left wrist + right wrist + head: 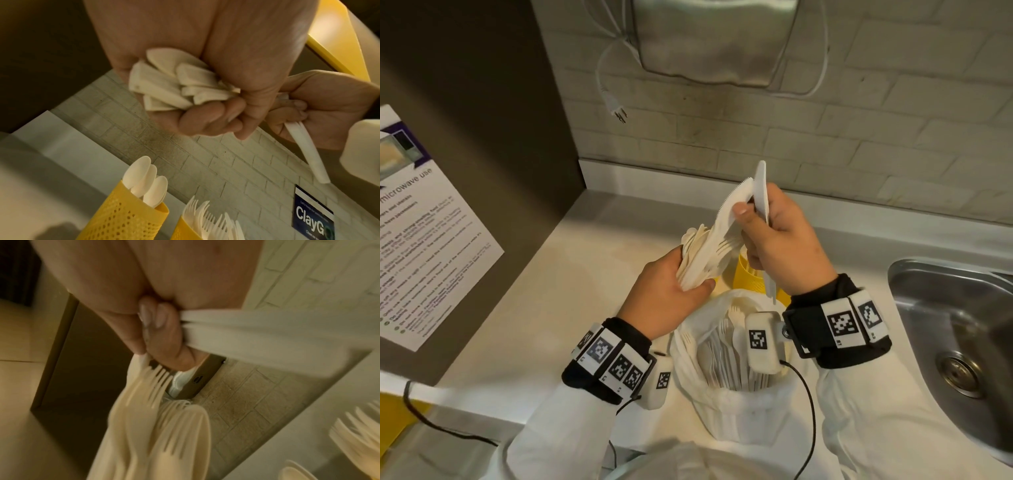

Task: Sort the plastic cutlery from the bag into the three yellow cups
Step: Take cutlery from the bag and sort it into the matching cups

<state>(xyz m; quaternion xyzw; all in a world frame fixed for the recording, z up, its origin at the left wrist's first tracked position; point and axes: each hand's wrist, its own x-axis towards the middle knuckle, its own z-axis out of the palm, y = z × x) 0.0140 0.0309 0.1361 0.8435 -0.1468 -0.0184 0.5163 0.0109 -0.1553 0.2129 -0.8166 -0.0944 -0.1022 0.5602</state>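
Standing below the fingers, one yellow cup (pixel 131 217) holds spoons (pixel 144 178) and a second cup (pixel 183 230) holds forks (pixel 207 216); a third (pixel 753 279) is mostly hidden. An open white bag (pixel 722 387) holds more cutlery. The left hand (pixel 671 287) has its fingers curled round a mixed bundle (pixel 709 253) by the handles, while the right hand (pixel 780 250) pinches what look like knives (pixel 761 192) just above that bundle. Pale counter (pixel 592 274), steel sink (pixel 955 325), brick wall (pixel 859 137).
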